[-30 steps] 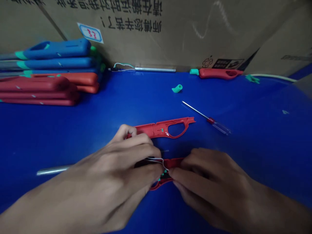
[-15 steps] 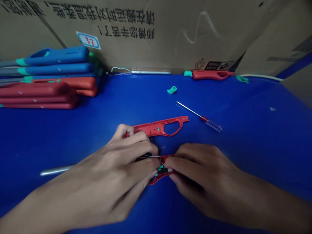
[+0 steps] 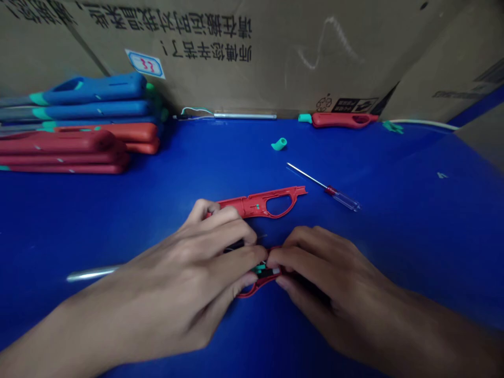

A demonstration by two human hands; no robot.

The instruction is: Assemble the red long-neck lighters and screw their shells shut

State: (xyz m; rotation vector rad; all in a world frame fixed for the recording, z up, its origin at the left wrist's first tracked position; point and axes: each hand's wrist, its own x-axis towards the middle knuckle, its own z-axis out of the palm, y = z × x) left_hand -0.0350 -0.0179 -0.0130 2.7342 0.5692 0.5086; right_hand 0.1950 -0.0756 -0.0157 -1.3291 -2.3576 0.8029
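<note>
My left hand [image 3: 197, 268] and my right hand [image 3: 323, 273] meet fingertip to fingertip over a red plastic shell half [image 3: 255, 283] lying on the blue table [image 3: 394, 236]. Both hands have their fingers pressed together on it. Small teal and white parts show between the fingertips, and the hands hide most of the shell. A metal tube [image 3: 92, 273] sticks out to the left from under my left hand. A second red shell half [image 3: 263, 202], open side up, lies just beyond my left fingers.
A small screwdriver [image 3: 323, 187] with a clear handle lies behind on the right. A teal cap [image 3: 279, 143] sits further back. Stacked blue and red assembled casings [image 3: 79, 126] fill the far left. Against the cardboard boxes [image 3: 275, 52] lie a metal tube [image 3: 244, 116] and a red casing [image 3: 342, 120].
My two hands have closed in toward each other over the shell half. The white wire loop seen earlier between them is hidden under the fingers.
</note>
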